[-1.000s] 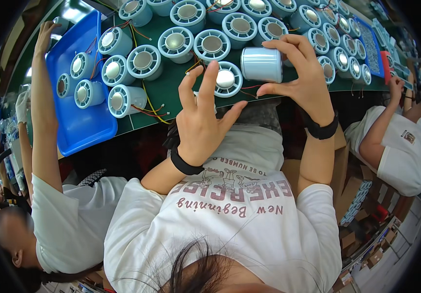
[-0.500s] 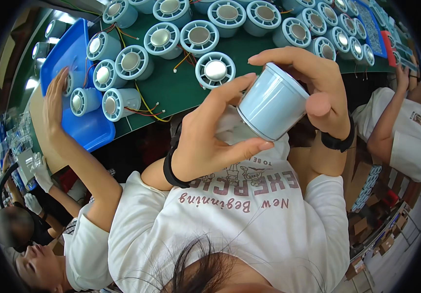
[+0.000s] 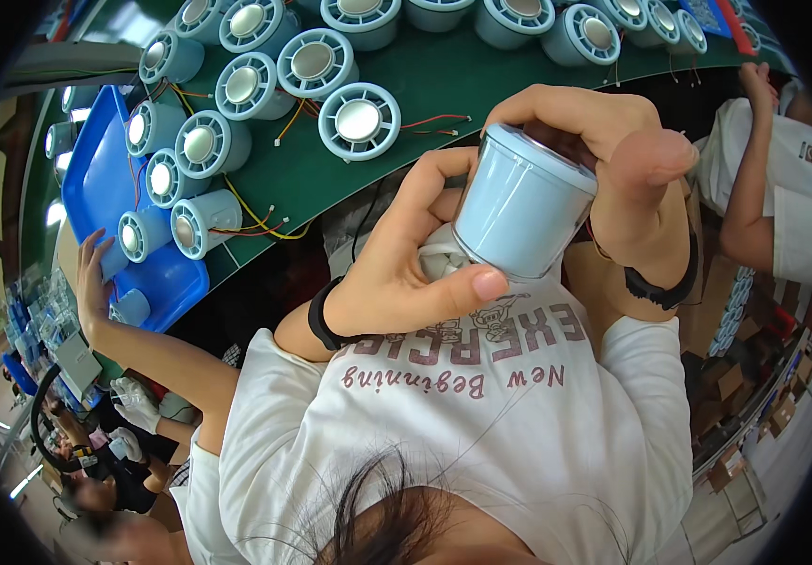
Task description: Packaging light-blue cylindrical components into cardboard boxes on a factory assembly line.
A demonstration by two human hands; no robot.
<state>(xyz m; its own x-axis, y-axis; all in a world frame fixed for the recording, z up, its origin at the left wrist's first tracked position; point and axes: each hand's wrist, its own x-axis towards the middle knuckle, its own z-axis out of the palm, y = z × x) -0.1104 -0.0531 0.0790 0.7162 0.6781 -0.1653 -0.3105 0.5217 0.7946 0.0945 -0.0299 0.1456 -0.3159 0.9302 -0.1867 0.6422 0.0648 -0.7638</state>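
Observation:
A light blue cylindrical housing [image 3: 524,202] with a glossy, transparent-looking outer wall is held tilted in front of my chest. My left hand [image 3: 401,259] is closed around its left side, the thumb along the lower edge. White crumpled material [image 3: 442,252] shows beside that palm. My right hand [image 3: 604,141] curls its fingers over the housing's upper rim, while the thumb sticks out apart from it. Part of the top face is hidden by those fingers. Nearest on the table stands a similar light blue unit [image 3: 359,121] with a spoked rim and silver disc, red and yellow wires beside it.
Several similar wired units [image 3: 312,61] crowd the green table [image 3: 425,104]. A blue tray [image 3: 175,282] lies at the left, a neighbour's hand [image 3: 93,273] at its edge. Another person's arm [image 3: 750,198] is at the right. Cartons [image 3: 731,381] stand on a shelf below right.
The table and its units have shifted up and left in the picture. The housing has turned more upright. My right thumb now stretches outward, and the neighbour's hand is lower along the tray.

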